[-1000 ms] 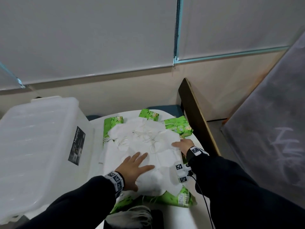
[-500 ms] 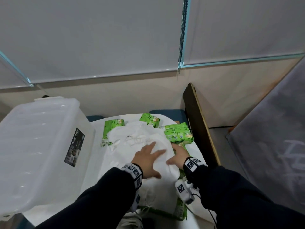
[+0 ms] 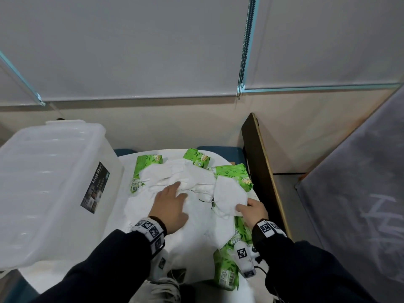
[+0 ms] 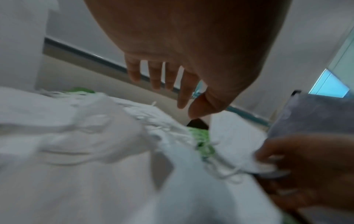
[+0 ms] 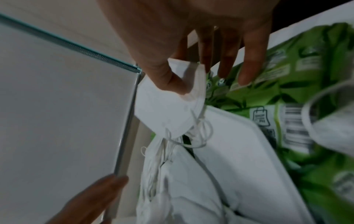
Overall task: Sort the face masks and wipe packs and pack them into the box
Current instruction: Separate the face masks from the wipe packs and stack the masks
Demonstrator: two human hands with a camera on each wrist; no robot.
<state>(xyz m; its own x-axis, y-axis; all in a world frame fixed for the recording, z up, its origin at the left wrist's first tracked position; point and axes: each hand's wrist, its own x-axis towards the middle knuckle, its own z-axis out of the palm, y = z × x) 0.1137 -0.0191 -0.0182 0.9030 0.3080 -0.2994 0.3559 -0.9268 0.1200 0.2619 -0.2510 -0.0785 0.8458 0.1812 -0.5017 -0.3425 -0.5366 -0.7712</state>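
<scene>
— Hands first: what has each got?

— Right hand (image 3: 254, 212) pinches the near edge of one white face mask (image 3: 229, 196) between thumb and forefinger, its other fingers loosely spread; the mask is lifted off the heap, ear loops trailing down. Left hand (image 3: 170, 204) lies flat with fingers straight, palm down on the pile of masks (image 3: 185, 178), holding nothing.

— And the rest of the goods?

— Green wipe packs (image 3: 232, 174) ring the pile on the white counter (image 3: 118, 204): some beyond the hands, more at the near right under the right wrist. The clear plastic box (image 3: 46, 184) stands to the left of the pile, well apart from both hands.

— Any difference from half a second ago?

— Then the right hand lay low against the pile's right side beside the left; now it has drawn right with a mask raised. The left has stayed on the heap.
</scene>
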